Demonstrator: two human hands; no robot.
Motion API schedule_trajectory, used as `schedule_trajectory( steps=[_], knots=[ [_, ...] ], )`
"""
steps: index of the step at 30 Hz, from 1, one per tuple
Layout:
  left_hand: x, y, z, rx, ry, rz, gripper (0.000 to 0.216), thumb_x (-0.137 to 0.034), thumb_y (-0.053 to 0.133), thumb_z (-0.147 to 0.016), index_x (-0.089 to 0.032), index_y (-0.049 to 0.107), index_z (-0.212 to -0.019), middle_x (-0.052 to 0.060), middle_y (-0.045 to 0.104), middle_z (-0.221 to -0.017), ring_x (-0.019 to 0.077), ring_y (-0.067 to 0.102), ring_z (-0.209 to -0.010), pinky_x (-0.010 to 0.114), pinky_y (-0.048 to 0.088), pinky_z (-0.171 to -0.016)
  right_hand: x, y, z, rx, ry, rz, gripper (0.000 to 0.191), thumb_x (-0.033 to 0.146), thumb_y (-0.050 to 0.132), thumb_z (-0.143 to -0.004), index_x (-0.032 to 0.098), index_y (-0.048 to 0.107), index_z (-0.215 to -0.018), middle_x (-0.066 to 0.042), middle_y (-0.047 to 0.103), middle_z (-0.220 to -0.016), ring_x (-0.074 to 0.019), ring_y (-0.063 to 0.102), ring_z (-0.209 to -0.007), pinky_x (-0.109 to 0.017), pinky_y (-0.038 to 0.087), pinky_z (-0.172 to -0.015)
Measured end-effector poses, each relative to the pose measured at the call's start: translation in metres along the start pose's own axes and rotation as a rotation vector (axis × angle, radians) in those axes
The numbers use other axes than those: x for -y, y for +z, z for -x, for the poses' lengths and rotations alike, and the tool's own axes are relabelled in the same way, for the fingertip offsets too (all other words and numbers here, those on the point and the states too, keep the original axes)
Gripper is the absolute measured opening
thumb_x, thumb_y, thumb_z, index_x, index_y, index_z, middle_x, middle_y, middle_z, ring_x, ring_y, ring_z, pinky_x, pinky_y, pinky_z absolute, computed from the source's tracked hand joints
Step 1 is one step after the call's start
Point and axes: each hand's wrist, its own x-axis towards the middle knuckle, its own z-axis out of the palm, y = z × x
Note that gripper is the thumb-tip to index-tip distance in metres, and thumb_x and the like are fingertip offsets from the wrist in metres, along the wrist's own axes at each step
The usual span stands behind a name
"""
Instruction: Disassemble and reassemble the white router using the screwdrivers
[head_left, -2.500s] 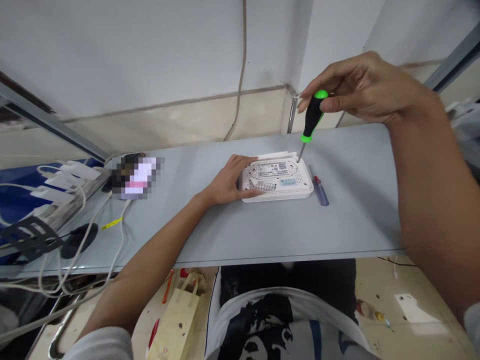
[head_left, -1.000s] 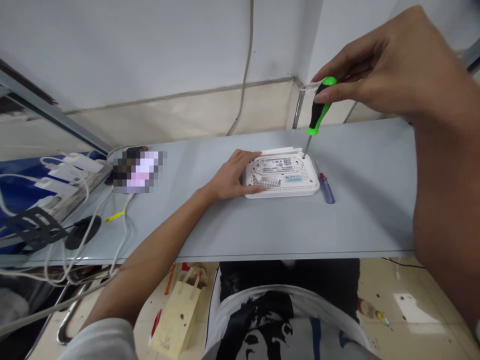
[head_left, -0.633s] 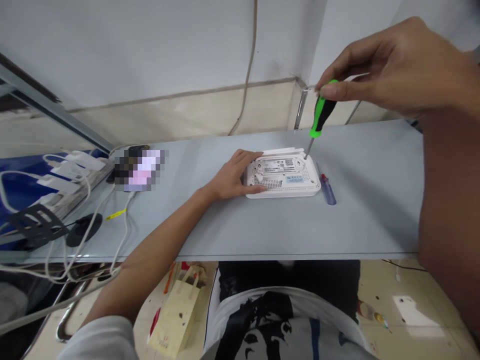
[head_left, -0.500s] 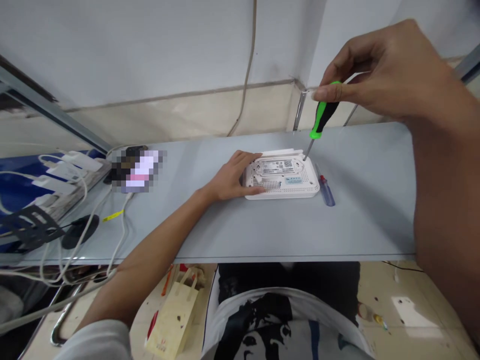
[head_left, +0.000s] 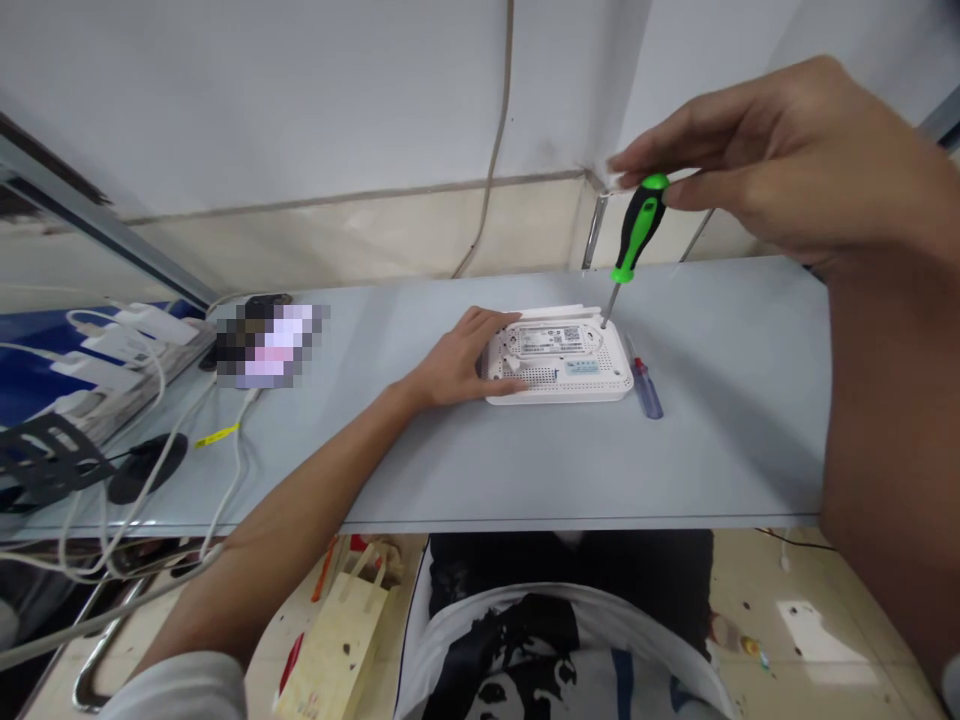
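Note:
A white router-like box lies label side up on the grey table. My left hand grips its left end, thumb along the near edge and fingers at the far side. In its far right corner stands the tip of a green and black screwdriver, tilted slightly right. My right hand has the top of the handle loosely between thumb and stretched fingers. A small screwdriver with a clear bluish handle lies just right of the box.
At the left are a power strip with white chargers, tangled white cables, a blurred-out phone-like item and a black round base. A wall stands behind the table. A paper bag is on the floor below.
My right hand's fingers have straightened and loosened around the screwdriver handle, which has turned to show more green. The handle stands more upright. My left hand keeps its hold on the box.

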Motion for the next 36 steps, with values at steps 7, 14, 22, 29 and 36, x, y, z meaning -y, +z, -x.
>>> schedule_trajectory(
  steps=[7,14,22,29,36],
  knots=[
    [-0.001,-0.001,0.000,0.005,-0.003,-0.007,0.089,-0.070,0.076,-0.084,-0.026,0.046,-0.156,0.014,0.060,-0.141,0.0368,0.052,-0.128,0.058,0.046,-0.111,-0.003,0.007,-0.002,-0.302,-0.107,0.498,0.036,0.055,0.079,-0.085,0.022,0.077,-0.100,-0.002,0.070,-0.078,-0.0275,0.072,-0.079,-0.053,0.054,-0.097],
    [-0.003,-0.001,0.000,0.008,-0.021,-0.002,0.090,-0.070,0.076,-0.083,-0.026,0.046,-0.155,0.014,0.060,-0.142,0.0364,0.052,-0.128,0.058,0.047,-0.111,-0.001,0.014,-0.004,-0.257,-0.160,0.599,0.034,0.011,0.051,-0.080,0.020,0.079,-0.096,-0.001,0.067,-0.072,-0.0240,0.070,-0.075,-0.045,0.053,-0.097],
    [-0.004,-0.002,0.000,0.012,-0.021,-0.007,0.089,-0.070,0.075,-0.084,-0.027,0.045,-0.156,0.013,0.060,-0.144,0.0369,0.052,-0.129,0.059,0.047,-0.112,-0.001,0.021,-0.001,-0.230,-0.099,0.790,0.045,0.060,0.054,-0.097,0.027,0.075,-0.119,-0.009,0.072,-0.083,-0.0383,0.070,-0.093,-0.052,0.053,-0.083],
    [-0.004,-0.003,0.001,0.013,-0.015,-0.009,0.088,-0.069,0.076,-0.085,-0.026,0.046,-0.156,0.013,0.060,-0.144,0.0373,0.051,-0.131,0.058,0.047,-0.111,-0.006,0.022,-0.002,-0.129,-0.111,0.884,0.045,0.026,0.052,-0.086,0.032,0.069,-0.128,-0.011,0.076,-0.106,-0.0375,0.068,-0.091,-0.045,0.044,-0.070],
    [-0.005,-0.003,0.000,0.013,-0.011,-0.003,0.087,-0.068,0.076,-0.086,-0.025,0.046,-0.155,0.014,0.060,-0.143,0.0369,0.051,-0.130,0.058,0.047,-0.111,-0.008,0.027,-0.005,-0.187,-0.074,0.863,0.057,0.069,0.050,-0.095,0.026,0.071,-0.125,-0.015,0.075,-0.101,-0.0395,0.068,-0.090,-0.048,0.045,-0.073]
  ],
)
